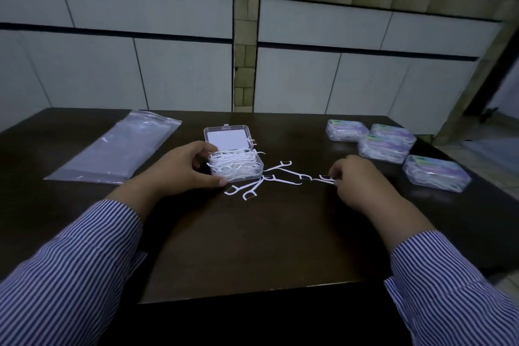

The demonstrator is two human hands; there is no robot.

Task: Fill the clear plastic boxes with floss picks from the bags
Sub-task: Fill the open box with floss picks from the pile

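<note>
Striped sleeves point(70, 270), dark table point(252, 247) (tiled room).

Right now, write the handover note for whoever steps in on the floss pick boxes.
Left hand: steadies the open clear box, heaped with picks, lid up.
Right hand: pinching one floss pick off the table.
Loose picks lie scattered just in front of the open box.
Bag lies flat at far left, apparently almost empty.
Done: four closed, filled boxes at right.
Left: gather the strays into the open box, close its lid.
</note>
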